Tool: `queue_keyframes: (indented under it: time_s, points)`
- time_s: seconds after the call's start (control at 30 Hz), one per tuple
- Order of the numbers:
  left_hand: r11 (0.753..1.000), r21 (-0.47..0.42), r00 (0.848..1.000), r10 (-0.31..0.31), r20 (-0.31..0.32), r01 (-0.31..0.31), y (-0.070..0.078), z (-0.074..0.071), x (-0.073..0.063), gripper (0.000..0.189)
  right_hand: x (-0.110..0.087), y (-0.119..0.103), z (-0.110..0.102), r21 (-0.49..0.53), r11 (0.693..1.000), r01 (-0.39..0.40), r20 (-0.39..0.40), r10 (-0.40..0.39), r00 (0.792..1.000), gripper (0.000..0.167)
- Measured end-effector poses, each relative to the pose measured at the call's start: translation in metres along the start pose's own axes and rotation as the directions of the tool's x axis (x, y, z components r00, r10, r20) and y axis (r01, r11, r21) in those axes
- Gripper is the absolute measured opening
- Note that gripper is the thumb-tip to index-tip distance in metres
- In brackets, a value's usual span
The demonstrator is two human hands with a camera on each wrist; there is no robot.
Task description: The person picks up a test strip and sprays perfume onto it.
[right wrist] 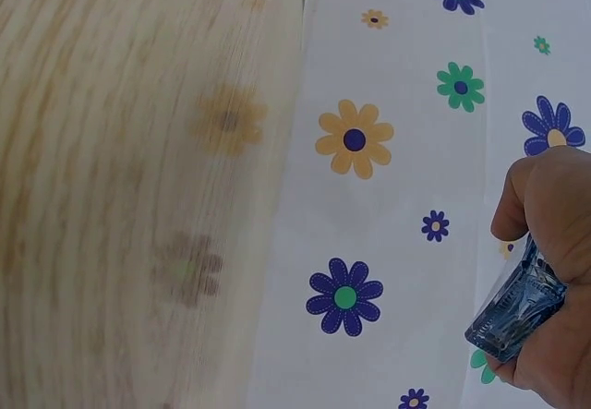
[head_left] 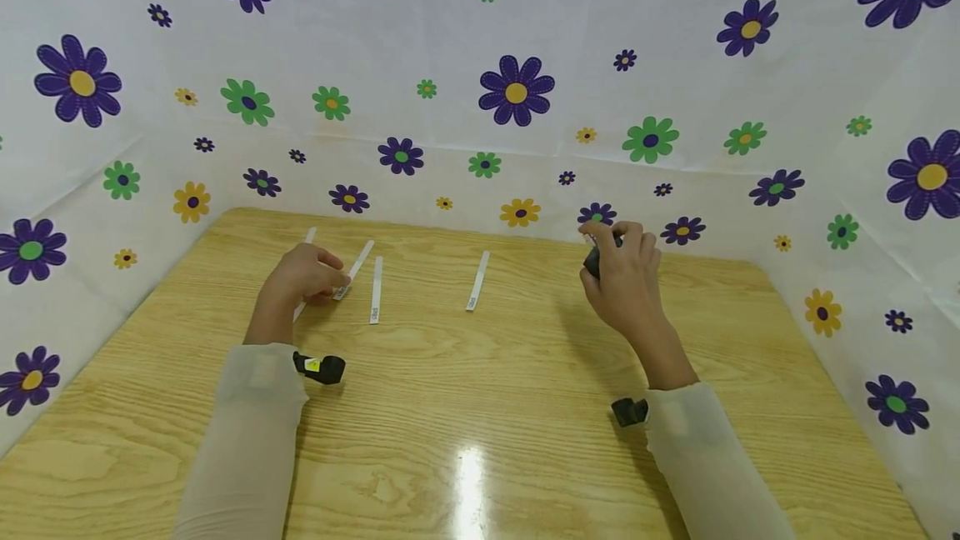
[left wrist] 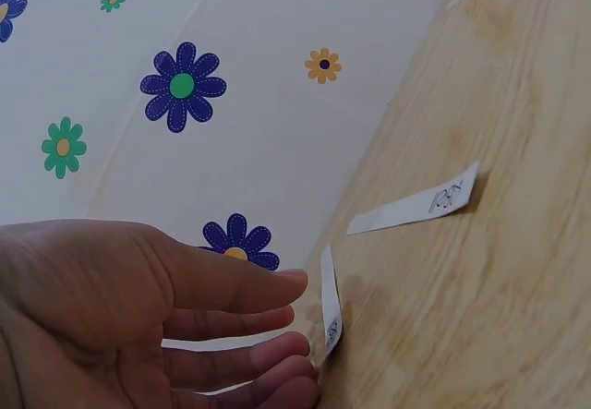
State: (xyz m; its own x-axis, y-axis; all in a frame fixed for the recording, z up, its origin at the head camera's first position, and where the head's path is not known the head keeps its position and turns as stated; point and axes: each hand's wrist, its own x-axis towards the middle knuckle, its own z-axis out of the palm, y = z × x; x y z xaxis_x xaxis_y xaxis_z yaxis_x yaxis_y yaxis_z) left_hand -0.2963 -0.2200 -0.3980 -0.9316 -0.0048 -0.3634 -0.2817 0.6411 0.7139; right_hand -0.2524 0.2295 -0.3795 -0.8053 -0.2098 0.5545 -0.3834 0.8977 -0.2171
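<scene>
While the right hand [head_left: 626, 283] grips a dark object [right wrist: 517, 309], the left hand [head_left: 303, 275] bends low over a wooden table [head_left: 420, 415]

Where the left hand arches, its fingers curve loosely and the thumb stands apart from them, with a moderate gap between. The leftmost strip [head_left: 311, 234] runs beneath that hand, partly hidden. A second strip [head_left: 361, 262] slants just beside the fingertips; whether they touch it, I cannot tell. A third strip [head_left: 377, 290] lies near it, and a fourth strip [head_left: 477, 282] lies farther right, between the hands. All four are narrow, white and paper-like, and the three right-hand ones bear small dark marks at their near ends, too small to read.

The right hand is closed round its object above the far right of the table. From the head it is only a blackish lump; the right wrist view shows a bluish, glossy, angular body with a ridged edge — what it is, I cannot tell. That view also catches flowers mirrored softly in the varnished, streaky grain. The left wrist view shows the third strip's marked end curling up off the wood, a lift that the head view flattens.

Creased white cloth [head_left: 450, 32], printed with purple, green and yellow flowers, stands round the table. Pale, thin sleeves [head_left: 243, 440] cover both forearms, with a small black device [head_left: 321, 368] at the left cuff and another black device [head_left: 629, 412] at the right.
</scene>
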Motion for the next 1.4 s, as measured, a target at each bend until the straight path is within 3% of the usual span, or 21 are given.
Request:
queue_keyframes:
  time_s: [0.33,0.67,0.83,1.07,1.4]
  points:
    - [0.992,0.126,0.999,0.03,-0.032,-0.025,-0.003,0.003,0.004,0.053,0.001,0.0,0.0,-0.004,1.0,0.01,-0.014,-0.01,1.0,0.058]
    - [0.988,0.152,0.999,0.038,-0.034,-0.032,-0.002,0.006,0.004,0.049,-0.001,-0.001,0.0,-0.005,1.0,0.011,-0.007,-0.011,1.0,0.057]
    - [0.991,0.124,0.999,0.044,-0.022,-0.041,-0.001,0.007,0.006,0.048,-0.001,0.0,0.0,-0.007,1.0,0.011,-0.008,-0.011,1.0,0.057]
    - [0.997,0.075,0.998,0.04,-0.054,-0.036,-0.005,0.009,0.012,0.037,-0.001,0.001,0.0,-0.012,1.0,0.018,-0.004,-0.018,1.0,0.057]
    - [0.994,0.004,0.988,0.112,-0.105,-0.112,-0.002,0.011,0.01,0.036,-0.002,0.0,0.0,-0.013,1.0,0.014,0.009,-0.014,1.0,0.057]
